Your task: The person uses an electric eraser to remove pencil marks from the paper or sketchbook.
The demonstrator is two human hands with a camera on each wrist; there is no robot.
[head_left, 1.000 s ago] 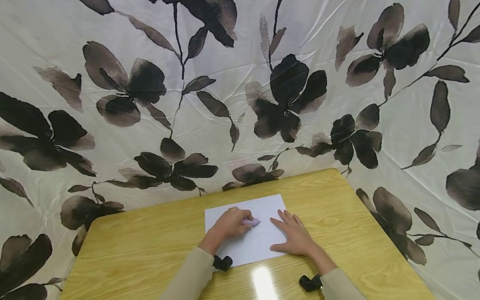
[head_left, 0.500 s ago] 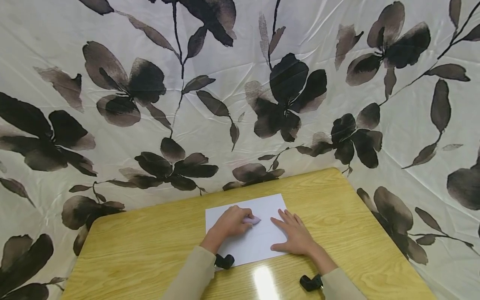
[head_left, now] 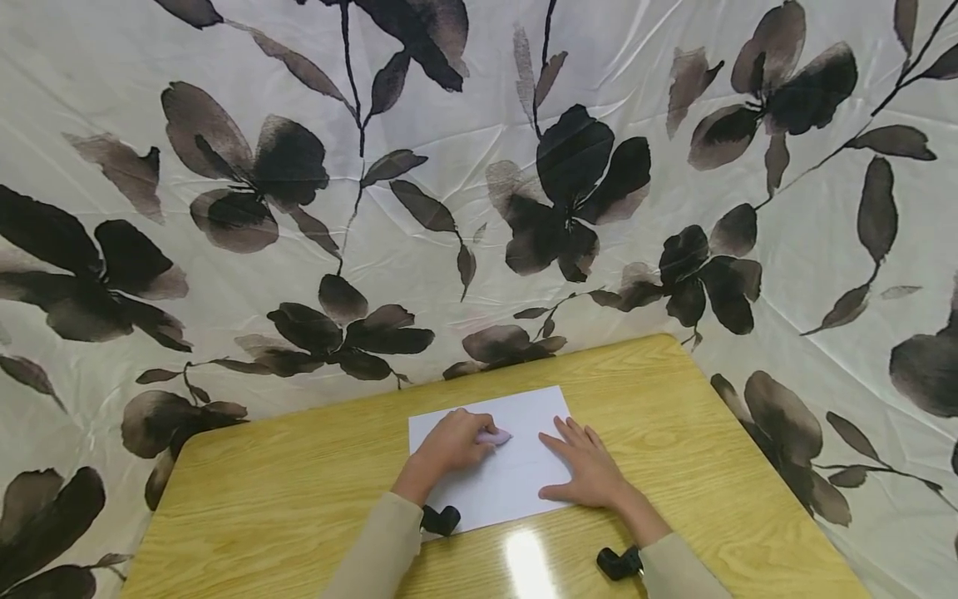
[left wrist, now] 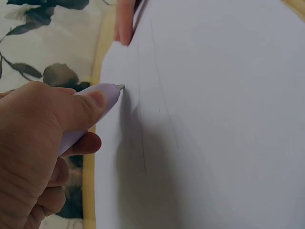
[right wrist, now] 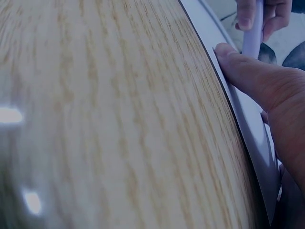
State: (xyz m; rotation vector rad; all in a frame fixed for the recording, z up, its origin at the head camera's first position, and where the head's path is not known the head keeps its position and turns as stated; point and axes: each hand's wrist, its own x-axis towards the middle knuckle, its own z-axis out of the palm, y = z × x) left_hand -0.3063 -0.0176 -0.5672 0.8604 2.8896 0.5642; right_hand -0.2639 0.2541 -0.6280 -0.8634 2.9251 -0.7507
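Observation:
My left hand (head_left: 458, 443) grips a thick lavender pen-shaped tool (head_left: 492, 437) with a short grey tip, over a white sheet of paper (head_left: 512, 482). In the left wrist view, the thumb lies along the tool (left wrist: 108, 95). Its tip is close above or on the paper; I cannot tell which. Thin lines (left wrist: 157, 71) run lengthwise along the sheet. My right hand (head_left: 587, 474) rests with spread fingers on the sheet's right side. In the right wrist view, its thumb (right wrist: 238, 64) lies on the paper near the edge.
The sheet lies on a yellow wood-grain table (head_left: 299, 482). Behind it hangs a white cloth (head_left: 419, 249) printed with dark flowers. A black device (head_left: 441, 521) sits at the left wrist and another black device (head_left: 619, 564) at the right.
My left hand has shifted slightly left and away from me with the lavender tool. The right hand and the paper stay where they were.

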